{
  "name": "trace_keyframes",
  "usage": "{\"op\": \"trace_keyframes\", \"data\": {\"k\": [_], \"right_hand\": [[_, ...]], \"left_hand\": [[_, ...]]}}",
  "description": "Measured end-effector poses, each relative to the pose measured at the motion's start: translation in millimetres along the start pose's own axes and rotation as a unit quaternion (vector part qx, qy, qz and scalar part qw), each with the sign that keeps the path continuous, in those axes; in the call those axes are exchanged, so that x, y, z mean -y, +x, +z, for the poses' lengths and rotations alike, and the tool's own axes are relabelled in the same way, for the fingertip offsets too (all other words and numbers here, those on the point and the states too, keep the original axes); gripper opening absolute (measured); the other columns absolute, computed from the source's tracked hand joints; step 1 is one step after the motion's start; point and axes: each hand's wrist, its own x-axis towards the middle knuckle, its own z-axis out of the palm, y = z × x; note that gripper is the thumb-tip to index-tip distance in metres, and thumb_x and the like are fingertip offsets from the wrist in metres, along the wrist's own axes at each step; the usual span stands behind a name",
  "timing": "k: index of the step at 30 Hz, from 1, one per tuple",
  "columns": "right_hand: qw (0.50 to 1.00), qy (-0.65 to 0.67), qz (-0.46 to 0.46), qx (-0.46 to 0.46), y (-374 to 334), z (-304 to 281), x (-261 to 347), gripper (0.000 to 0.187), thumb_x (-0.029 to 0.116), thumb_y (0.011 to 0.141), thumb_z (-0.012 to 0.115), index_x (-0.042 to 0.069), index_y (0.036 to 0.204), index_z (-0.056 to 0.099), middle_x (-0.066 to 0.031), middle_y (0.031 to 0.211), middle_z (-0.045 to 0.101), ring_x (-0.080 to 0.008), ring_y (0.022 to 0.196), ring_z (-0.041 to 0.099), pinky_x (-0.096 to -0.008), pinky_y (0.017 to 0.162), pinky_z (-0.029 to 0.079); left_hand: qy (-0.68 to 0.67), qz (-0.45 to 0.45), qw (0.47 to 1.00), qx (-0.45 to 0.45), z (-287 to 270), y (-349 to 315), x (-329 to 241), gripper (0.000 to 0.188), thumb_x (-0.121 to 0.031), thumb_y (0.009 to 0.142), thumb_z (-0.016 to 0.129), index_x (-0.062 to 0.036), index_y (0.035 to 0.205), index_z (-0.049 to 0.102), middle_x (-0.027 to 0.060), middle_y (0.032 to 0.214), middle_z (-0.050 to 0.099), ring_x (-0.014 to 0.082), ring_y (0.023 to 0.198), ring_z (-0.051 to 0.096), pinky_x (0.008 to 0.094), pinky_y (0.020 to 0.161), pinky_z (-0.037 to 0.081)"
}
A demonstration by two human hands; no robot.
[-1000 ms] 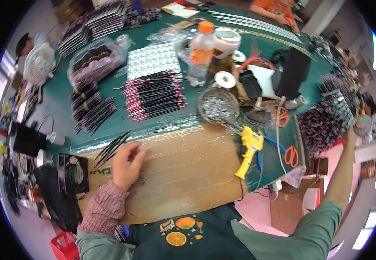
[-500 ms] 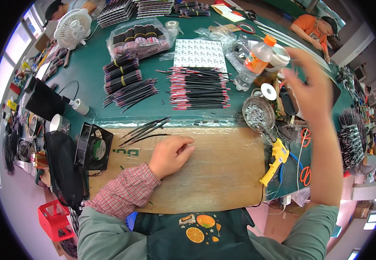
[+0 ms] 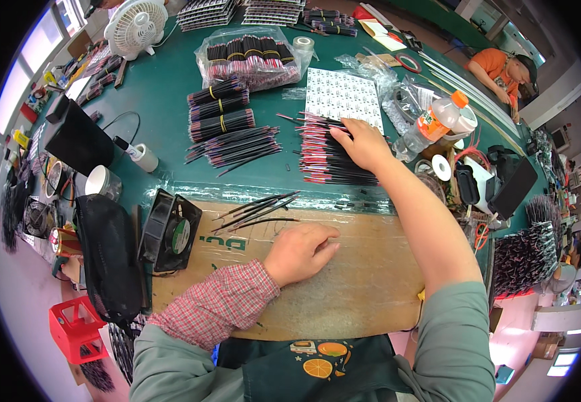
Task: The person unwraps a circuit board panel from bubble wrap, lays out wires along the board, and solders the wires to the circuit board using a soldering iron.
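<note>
On the brown cardboard mat (image 3: pixel 371 288), my left hand (image 3: pixel 302 254) rests with its fingers curled under. Whatever they may hold is hidden. My right arm reaches forward, and my right hand (image 3: pixel 364 144) lies over the right part of a wide pile of thin black wires with red ends (image 3: pixel 324 157). Its fingers are stretched out across the wires, with the thumb apart. Several loose black wires (image 3: pixel 257 211) lie at the mat's far edge, just beyond my left hand. Behind the pile lies a white printed sheet (image 3: pixel 344 94).
Banded wire bundles (image 3: pixel 220 114) and a bagged batch (image 3: pixel 247 57) stand behind on the green table. A black fan (image 3: pixel 170 231) is at the left. An orange-capped bottle (image 3: pixel 431 124) and a white spool (image 3: pixel 441 167) sit at the right. An orange-shirted person (image 3: pixel 498 70) works at far right.
My right hand has come from the air near the bottle at the right down onto the wire pile. The left hand stays on the mat. The whole view has shifted.
</note>
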Motion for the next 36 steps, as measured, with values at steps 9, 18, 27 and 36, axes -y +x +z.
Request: {"op": "trace_keyframes", "data": {"k": [9,18,27,36], "right_hand": [[0.987,-0.016,-0.115,-0.108,-49.6,-3.9,4.5,0.051,0.044,0.093,0.056,0.004,0.125,0.058,-0.0169,0.116,0.063,-0.0345,0.109,0.056,-0.0454,0.097,0.040],[0.996,0.086,-0.019,-0.017,-15.9,-19.0,-4.4,0.032,0.031,0.094,0.051,0.009,0.109,0.069,-0.0174,0.107,0.066,-0.0356,0.098,0.062,-0.0440,0.088,0.048],[0.978,-0.021,0.205,-0.009,57.1,-19.2,-34.9,0.040,0.021,0.079,0.061,0.002,0.114,0.065,-0.0237,0.116,0.064,-0.0362,0.110,0.062,-0.0438,0.093,0.050],[0.927,-0.086,0.302,0.206,96.5,-26.3,-50.3,0.036,0.027,0.075,0.067,0.007,0.105,0.073,-0.0134,0.114,0.069,-0.0281,0.107,0.066,-0.0389,0.089,0.052]], "left_hand": [[0.027,-0.005,0.999,0.019,3.1,1.3,-1.1,0.018,-0.019,0.082,0.069,-0.0082,0.096,0.068,0.0059,0.073,0.063,0.0253,0.067,0.061,0.0369,0.063,0.047],[0.038,-0.028,0.998,0.050,0.1,2.7,-3.1,0.017,-0.022,0.084,0.067,-0.0099,0.095,0.067,0.0055,0.076,0.064,0.0266,0.073,0.063,0.0400,0.069,0.049],[0.020,-0.020,0.999,0.040,0.9,4.4,-1.6,0.016,-0.020,0.083,0.068,-0.0082,0.092,0.068,0.0070,0.072,0.063,0.0269,0.069,0.062,0.0385,0.065,0.048],[0.021,-0.015,0.999,0.040,1.4,4.5,0.2,0.017,-0.023,0.083,0.067,-0.0083,0.092,0.069,0.0065,0.075,0.065,0.0273,0.072,0.063,0.0394,0.067,0.048]]}}
